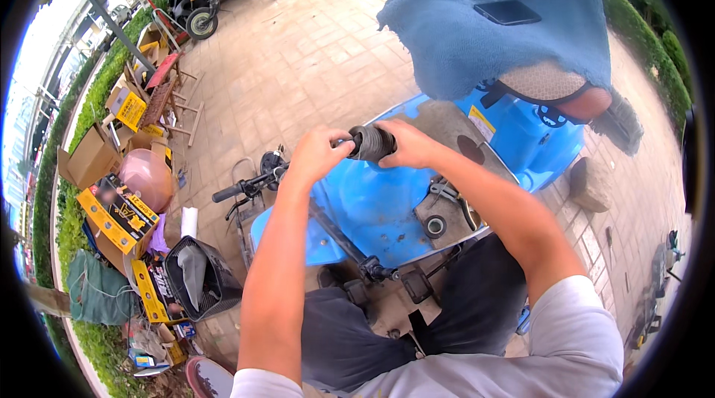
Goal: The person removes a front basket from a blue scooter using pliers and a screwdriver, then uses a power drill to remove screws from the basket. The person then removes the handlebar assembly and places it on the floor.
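Between my two hands is a dark grey, ribbed, cylinder-like part (370,143), held above a blue plastic bench (372,204); its exact kind I cannot make out. My left hand (322,151) is closed on its left end, the thumb pressed on the dark rim. On the other end, my right hand (406,143) grips with bent fingers. Beneath them, a worn brownish board (439,124) covers part of the bench. A black ring with a pale inner edge (434,227) lies there beside a metal clamp-like tool (447,191).
A handlebar (242,189) juts out left of the bench. At far right, a blue towel (514,48) bears a phone (508,12); a stone block (590,183) sits below. Cardboard boxes (93,156), a black bin (201,279) and a folding chair (167,93) line the left hedge.
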`<action>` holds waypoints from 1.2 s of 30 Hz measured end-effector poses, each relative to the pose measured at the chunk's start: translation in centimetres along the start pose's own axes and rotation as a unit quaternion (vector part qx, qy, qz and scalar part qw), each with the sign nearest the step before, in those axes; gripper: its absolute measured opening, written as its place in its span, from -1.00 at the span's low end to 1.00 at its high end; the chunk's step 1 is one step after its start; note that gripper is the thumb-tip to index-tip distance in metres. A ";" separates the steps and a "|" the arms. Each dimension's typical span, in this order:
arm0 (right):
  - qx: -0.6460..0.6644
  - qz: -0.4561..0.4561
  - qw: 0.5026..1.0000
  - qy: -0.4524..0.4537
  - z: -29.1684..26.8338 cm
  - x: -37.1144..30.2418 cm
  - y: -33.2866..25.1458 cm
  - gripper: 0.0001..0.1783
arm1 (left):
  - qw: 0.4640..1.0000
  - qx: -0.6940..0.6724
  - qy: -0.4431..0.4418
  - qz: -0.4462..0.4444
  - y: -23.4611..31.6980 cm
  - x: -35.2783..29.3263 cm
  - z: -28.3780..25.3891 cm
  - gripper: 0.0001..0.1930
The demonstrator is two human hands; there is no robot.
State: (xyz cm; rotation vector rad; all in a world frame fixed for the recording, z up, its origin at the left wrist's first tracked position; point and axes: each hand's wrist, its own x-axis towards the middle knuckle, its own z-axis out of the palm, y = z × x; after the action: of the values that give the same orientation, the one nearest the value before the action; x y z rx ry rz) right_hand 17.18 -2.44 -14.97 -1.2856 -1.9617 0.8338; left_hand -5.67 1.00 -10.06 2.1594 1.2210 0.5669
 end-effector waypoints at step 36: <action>0.269 0.140 0.953 0.014 1.4 0.1 -6.3 -0.33 | 0.925 -0.343 -0.116 -0.118 -6.9 -6.4 -5.4 -0.45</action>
State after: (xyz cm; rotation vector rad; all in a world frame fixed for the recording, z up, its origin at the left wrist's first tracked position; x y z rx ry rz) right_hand 12.68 -4.58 -10.80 -1.2351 -1.3963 1.3688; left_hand -16.39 -0.19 -11.17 1.4198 0.9441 0.5166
